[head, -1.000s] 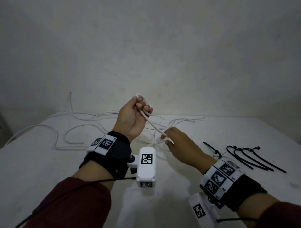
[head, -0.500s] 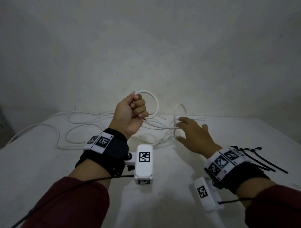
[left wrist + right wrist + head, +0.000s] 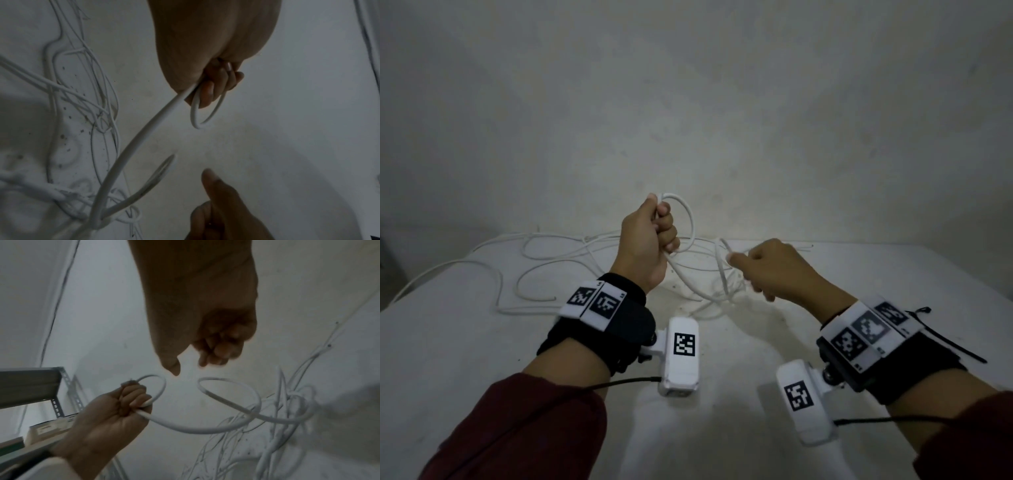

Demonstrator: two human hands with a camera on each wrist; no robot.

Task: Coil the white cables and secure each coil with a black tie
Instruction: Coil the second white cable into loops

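Note:
My left hand [image 3: 650,236] is raised above the white table [image 3: 448,342] and grips a white cable [image 3: 690,219]; one small loop [image 3: 205,113] stands out of the fist. From the fist the cable [image 3: 195,429] sags down to a second loop [image 3: 230,389] and into a tangle of white cables [image 3: 709,291]. My right hand [image 3: 774,270] hovers just right of that second loop, fingers [image 3: 220,353] curled, thumb out, holding nothing. Black ties [image 3: 959,349] lie at the right, mostly hidden behind my right wrist band.
More white cable [image 3: 524,274] snakes across the table's far left. A plain wall [image 3: 722,102] rises behind the table. A metal shelf [image 3: 30,382] holding a box [image 3: 51,426] shows in the right wrist view. Bare table top lies near me.
My right hand let go of the cable, reached forward flat, and now hangs curled beside a loop. My left hand rose and its loop grew.

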